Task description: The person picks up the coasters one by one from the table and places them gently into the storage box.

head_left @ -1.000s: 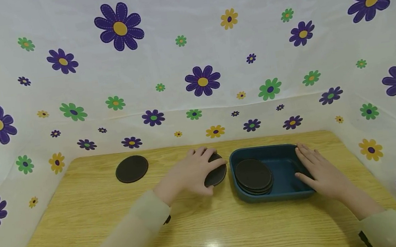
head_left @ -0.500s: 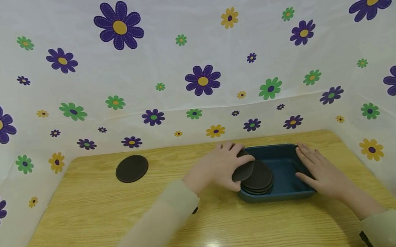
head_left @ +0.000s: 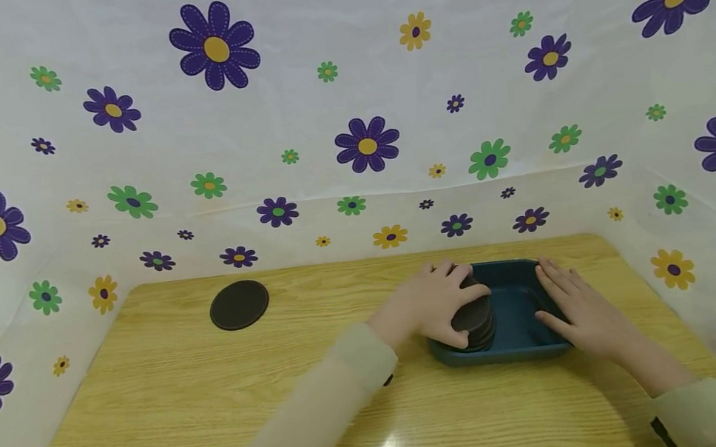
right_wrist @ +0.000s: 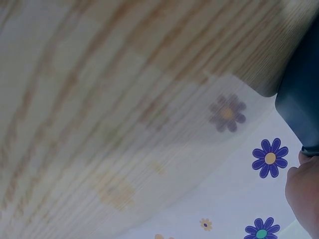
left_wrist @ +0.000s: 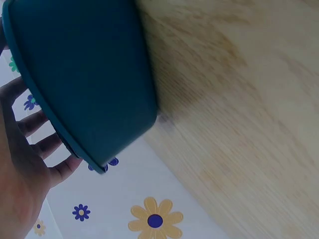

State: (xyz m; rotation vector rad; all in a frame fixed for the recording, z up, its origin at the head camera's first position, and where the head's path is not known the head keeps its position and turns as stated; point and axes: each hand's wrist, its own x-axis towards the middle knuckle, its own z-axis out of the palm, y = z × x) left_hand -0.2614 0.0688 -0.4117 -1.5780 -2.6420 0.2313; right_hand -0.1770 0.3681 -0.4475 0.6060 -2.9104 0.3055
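My left hand (head_left: pixel 427 310) grips a round black coaster (head_left: pixel 472 314) by its edges, at the left end of a dark blue rectangular bin (head_left: pixel 502 356). Under it sits a stack of like coasters (head_left: pixel 484 343), mostly covered by the hand and the held one. Whether the held coaster touches the stack I cannot tell. In the left wrist view the bin's outer wall hides most of what the fingers hold. My right hand (head_left: pixel 581 319) rests against the bin's right rim, fingers straight. Another black coaster (head_left: pixel 239 305) lies flat on the table, far to the left.
The wooden table (head_left: pixel 219 404) ends at a white cloth (head_left: pixel 291 112) with printed flowers, which hangs behind it and along both sides. Inside the bin, the right part of the floor (head_left: pixel 517 316) shows bare.
My left hand has carried the coaster right, from the table beside the bin, over its left rim and onto or just above the stack. The right hand stays at the rim.
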